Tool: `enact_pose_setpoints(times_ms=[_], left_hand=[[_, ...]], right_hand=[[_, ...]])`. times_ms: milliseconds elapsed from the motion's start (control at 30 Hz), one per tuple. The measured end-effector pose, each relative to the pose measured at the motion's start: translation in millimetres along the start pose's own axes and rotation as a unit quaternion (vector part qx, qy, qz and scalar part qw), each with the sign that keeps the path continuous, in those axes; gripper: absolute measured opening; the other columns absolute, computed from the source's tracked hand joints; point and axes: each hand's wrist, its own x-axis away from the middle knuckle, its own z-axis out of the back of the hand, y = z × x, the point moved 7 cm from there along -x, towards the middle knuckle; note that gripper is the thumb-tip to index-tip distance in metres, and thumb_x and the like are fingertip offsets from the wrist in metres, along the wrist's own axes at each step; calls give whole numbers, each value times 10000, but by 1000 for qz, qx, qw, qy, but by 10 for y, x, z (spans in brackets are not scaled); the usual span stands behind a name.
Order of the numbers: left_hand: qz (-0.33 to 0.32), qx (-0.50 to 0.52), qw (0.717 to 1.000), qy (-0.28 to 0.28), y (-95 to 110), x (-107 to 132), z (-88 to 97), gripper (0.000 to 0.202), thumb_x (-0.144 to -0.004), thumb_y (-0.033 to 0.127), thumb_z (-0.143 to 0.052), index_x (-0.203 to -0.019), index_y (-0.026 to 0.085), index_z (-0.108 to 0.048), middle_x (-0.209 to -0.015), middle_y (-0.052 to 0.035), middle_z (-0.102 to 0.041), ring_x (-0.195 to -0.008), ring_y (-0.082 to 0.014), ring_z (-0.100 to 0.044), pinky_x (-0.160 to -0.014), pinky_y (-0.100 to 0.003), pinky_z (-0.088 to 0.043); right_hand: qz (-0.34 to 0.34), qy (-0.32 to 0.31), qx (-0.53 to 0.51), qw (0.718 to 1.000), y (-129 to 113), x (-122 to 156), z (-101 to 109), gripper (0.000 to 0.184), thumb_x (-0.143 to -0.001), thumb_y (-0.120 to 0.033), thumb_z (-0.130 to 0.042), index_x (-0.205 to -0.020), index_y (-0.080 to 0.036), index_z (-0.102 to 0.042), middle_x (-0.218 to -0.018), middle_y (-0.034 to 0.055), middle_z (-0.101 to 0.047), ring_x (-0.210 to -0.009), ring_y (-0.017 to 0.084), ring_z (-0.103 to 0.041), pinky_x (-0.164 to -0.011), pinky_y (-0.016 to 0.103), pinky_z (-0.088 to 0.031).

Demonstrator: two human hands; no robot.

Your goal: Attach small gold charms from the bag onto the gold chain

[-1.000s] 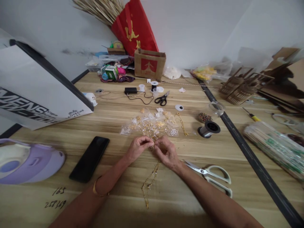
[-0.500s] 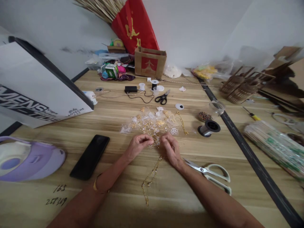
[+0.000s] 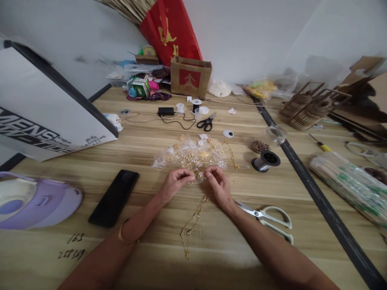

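My left hand (image 3: 175, 183) and my right hand (image 3: 219, 186) rest side by side on the wooden table (image 3: 151, 145), both with fingers pinched. Between their fingertips lies a small gold ornament cluster joined to a gold chain (image 3: 192, 223) that trails toward me over the wood. Just beyond the hands sits a pile of clear packets with gold and silver charms (image 3: 193, 155). I cannot make out exactly which small piece each pinch holds. A gold bangle is on my left wrist.
White-handled scissors (image 3: 270, 219) lie right of my right wrist. A black phone (image 3: 114, 197) and a purple cap (image 3: 33, 201) lie to the left. A wire spool (image 3: 265, 161), bead pile, black scissors (image 3: 206, 122), white bag (image 3: 45, 104) and paper bags stand farther back.
The hands have drawn slightly apart and shifted a little away from me; the right hand's pinch moved right. The chain stays lying on the table.
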Motion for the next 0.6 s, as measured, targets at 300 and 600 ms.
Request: enact_pose_setpoints(times_ms=[300,600], left_hand=[[-19,-27,999,1,1,1,6,133,-705,254,-675,-704,122,-655,-681,-18,-643,-664,-128,-566,-656,-228,-435],[-22,-38,999,2,-10,-4,5,138,-699,265,-684,-711,129,-663,-692,-22,-658,-671,-134,-574,-664,-234,-443]], right_hand=[[155,-69,142,975,-200,97,-154,96,-813,-263,-612,-886,-204,-593,-814,40,-617,-782,184,-570,-720,326,-453],[162,-76,164,970,-157,90,-179,56,-855,-227,-561,-870,-210,-612,-800,45,-640,-757,182,-576,-700,330,-456]])
